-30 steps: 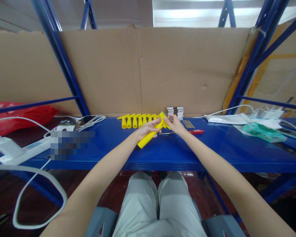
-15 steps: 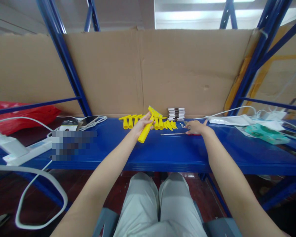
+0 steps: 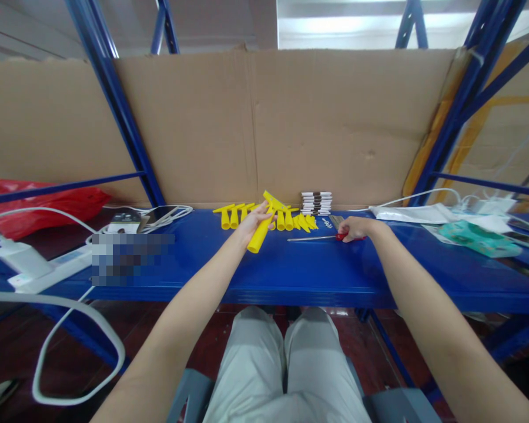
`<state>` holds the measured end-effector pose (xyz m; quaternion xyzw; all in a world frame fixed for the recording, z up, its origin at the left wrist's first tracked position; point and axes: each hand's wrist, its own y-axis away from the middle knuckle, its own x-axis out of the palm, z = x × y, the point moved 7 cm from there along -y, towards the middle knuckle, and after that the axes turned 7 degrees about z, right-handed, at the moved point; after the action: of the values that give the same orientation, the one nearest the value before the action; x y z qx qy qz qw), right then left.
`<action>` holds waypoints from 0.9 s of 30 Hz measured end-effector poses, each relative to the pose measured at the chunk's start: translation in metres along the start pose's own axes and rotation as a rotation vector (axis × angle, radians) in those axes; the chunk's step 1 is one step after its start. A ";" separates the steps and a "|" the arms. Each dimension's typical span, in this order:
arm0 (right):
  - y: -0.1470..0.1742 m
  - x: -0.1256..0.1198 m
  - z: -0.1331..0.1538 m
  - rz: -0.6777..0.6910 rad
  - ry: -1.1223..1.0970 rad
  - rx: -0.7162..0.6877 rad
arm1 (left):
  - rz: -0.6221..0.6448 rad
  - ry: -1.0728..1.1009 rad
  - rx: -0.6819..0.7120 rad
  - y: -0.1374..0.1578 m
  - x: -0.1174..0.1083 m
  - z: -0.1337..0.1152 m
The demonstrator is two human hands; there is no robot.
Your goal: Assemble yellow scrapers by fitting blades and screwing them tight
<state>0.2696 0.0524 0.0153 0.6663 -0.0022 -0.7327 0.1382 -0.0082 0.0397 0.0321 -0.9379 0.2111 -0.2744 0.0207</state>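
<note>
My left hand [image 3: 254,223] is closed round a yellow plastic scraper [image 3: 258,237], its wide head up and its hollow handle end tilted toward me. On the blue shelf, my right hand [image 3: 353,227] has its fingers round the red handle of a screwdriver [image 3: 312,239]. The metal shaft points left and lies low along the shelf. Behind my left hand stands a row of similar yellow scrapers [image 3: 234,220], partly hidden by it. Small yellow pieces [image 3: 306,222] lie to their right. Little screws [image 3: 327,222] and a flat grey piece [image 3: 335,220] lie just beyond my right hand.
A stack of white packets with dark bands [image 3: 316,203] stands against the cardboard wall [image 3: 326,123]. At left are a power strip [image 3: 62,267], cables and a red bag [image 3: 39,205]. A green packet [image 3: 478,238] and a white pouch [image 3: 414,214] lie at right.
My right hand has gone from spread fingers over the screwdriver handle to fingers closed round it, shifting slightly right. My left hand keeps the scraper almost still.
</note>
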 end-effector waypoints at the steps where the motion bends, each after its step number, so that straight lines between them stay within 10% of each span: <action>1: -0.002 0.000 -0.001 -0.001 -0.005 -0.027 | 0.002 -0.001 -0.001 0.000 0.000 0.000; 8: 0.001 -0.001 0.006 -0.074 -0.047 -0.259 | 0.013 -0.005 -0.010 -0.001 -0.001 0.001; 27: 0.048 -0.053 0.001 -0.666 -0.126 -0.200 | 0.018 -0.081 -0.066 -0.011 -0.011 0.019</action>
<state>0.2822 0.0167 0.0763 0.5669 0.2784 -0.7740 -0.0440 -0.0030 0.0527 0.0123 -0.9466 0.2272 -0.2288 0.0008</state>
